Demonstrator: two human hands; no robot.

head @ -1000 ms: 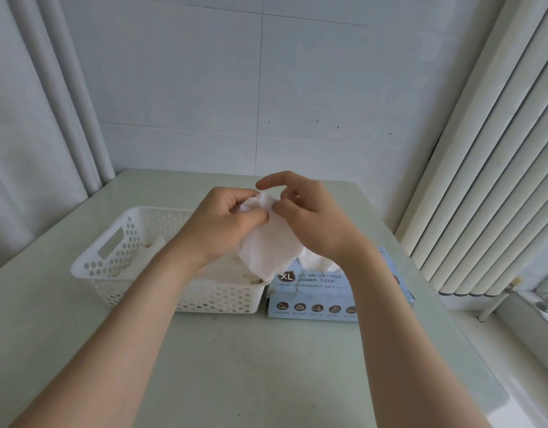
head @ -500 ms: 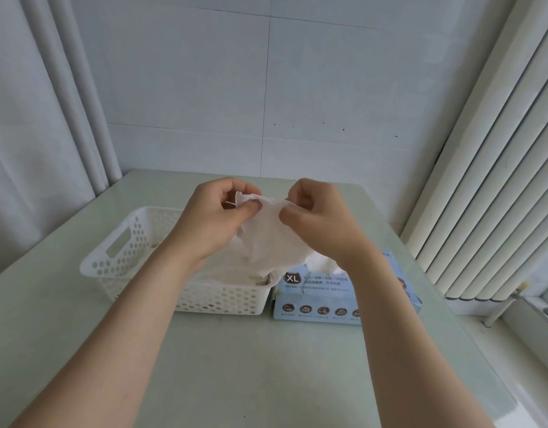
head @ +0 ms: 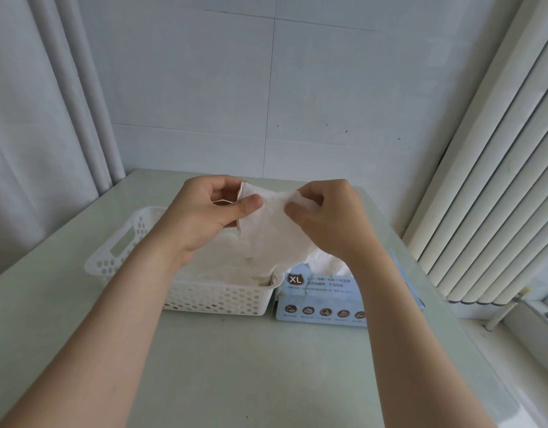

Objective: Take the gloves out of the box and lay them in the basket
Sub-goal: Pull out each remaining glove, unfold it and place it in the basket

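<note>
A thin white glove point(head: 269, 230) hangs in the air above the basket's right end. My left hand point(head: 204, 217) pinches its upper left edge between thumb and fingers. My right hand point(head: 328, 217) pinches the upper right edge. The white perforated basket point(head: 124, 245) stands on the table under my left forearm, with other white gloves point(head: 223, 267) lying inside. Right beside it stands the pale blue glove box point(head: 322, 291) marked XL, and more white gloves point(head: 325, 264) bulge from its top opening under my right wrist.
The pale green table point(head: 235, 366) runs to a tiled wall behind. A grey curtain point(head: 34, 118) hangs at the left. Cream vertical blinds point(head: 489, 180) and a window sill point(head: 538, 322) are at the right, close to the table's right edge.
My hands have moved apart along the glove's top edge, spreading it wider. My right fingers, raised before, now curl down onto the glove. Basket and box have not moved.
</note>
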